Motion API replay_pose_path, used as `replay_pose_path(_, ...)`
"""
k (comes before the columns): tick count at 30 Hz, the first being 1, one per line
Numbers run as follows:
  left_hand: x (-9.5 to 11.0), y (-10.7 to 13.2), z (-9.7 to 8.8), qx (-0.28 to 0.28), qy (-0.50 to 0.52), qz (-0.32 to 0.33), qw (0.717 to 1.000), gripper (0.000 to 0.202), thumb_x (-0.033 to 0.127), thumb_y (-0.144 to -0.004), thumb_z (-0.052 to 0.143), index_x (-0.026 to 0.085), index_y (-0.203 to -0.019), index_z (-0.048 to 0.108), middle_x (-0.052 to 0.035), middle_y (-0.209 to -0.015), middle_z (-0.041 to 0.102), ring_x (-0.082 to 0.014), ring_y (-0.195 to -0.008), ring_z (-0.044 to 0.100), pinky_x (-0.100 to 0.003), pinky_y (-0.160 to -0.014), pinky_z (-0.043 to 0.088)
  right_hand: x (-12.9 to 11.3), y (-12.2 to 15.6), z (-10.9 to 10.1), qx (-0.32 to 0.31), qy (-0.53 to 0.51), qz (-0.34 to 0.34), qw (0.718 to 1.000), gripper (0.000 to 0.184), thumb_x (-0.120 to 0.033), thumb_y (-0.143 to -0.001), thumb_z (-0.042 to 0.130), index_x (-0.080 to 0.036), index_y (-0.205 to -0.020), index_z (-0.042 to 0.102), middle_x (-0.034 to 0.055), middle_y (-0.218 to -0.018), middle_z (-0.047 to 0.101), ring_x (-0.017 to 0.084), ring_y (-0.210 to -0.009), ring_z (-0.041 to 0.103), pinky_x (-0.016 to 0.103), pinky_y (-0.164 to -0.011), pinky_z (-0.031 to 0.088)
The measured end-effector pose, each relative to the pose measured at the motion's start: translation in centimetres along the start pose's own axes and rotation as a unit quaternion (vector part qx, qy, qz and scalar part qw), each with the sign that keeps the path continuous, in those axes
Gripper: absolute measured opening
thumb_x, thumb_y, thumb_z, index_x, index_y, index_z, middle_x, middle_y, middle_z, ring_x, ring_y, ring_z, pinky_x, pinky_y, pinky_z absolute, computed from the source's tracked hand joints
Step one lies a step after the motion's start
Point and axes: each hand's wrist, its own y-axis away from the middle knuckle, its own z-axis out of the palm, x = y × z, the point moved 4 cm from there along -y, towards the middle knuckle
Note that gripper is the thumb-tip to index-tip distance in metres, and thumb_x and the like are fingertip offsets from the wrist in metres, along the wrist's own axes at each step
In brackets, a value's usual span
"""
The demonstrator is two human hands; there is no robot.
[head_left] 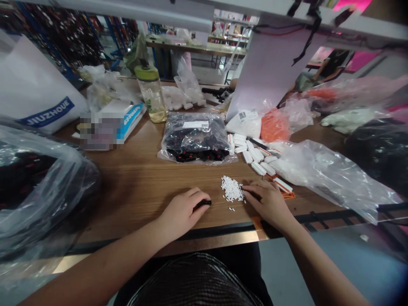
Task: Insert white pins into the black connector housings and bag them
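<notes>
Your forearms reach in from the bottom corners, angled toward each other over the edge of the wooden table (134, 191). Your left hand (181, 213) rests palm down, its grip curled narrow around a small black piece (203, 204) that pokes out past the fingers. Your right hand (267, 205) lies palm down just beside a pile of small white pieces (232, 189), fingers spread and tips at the pile's edge; whether that grip holds anything, you cannot tell. The pile sits on the bare wood between your hands, with a few strays just below it.

An orange strip (288, 195) lies near your right hand. Beyond, a clear bag of black items (196, 138) sits on the table, with white packets (258, 157) scattered beside it. A large clear bag (328, 174) lies to the right, and another, holding dark contents (38, 178), bulges at left.

Farther on stand a bottle with a green lid (151, 91), a blurred box (108, 125), an orange bag (274, 125) and a white shopping bag (35, 80) printed "JIUZHOUE". A seated person (328, 70) shows in the far background at right.
</notes>
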Motion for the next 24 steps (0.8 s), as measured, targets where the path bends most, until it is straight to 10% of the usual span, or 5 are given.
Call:
replay_pose_path(8,-0.2,0.0,0.0,-0.002,0.005,0.027,1.000,0.020,0.018,-0.095,0.059,0.024,-0.113,0.064,-0.0035,-0.105,0.068,-0.0194,-0.092,0.066,-0.037,-0.083,0.055,-0.9,-1.0,-0.8,-0.057,0.002,-0.088,0.995,0.024,-0.016,-0.093,0.052,-0.023,-0.094,0.074,0.0062,-0.097,0.075,0.023,-0.090,0.068,0.041,-0.085,0.046)
replay_pose_path(24,-0.5,0.6,0.1,0.016,-0.015,0.016,1.000,0.019,0.021,-0.095,0.060,0.027,-0.112,0.067,-0.0023,-0.105,0.068,-0.0199,-0.093,0.066,-0.038,-0.084,0.055,-0.5,-1.1,-0.1,-0.046,-0.041,0.061,0.996,0.020,-0.026,-0.088,0.060,-0.022,-0.074,0.074,0.0013,-0.070,0.069,0.017,-0.065,0.062,0.031,-0.065,0.045)
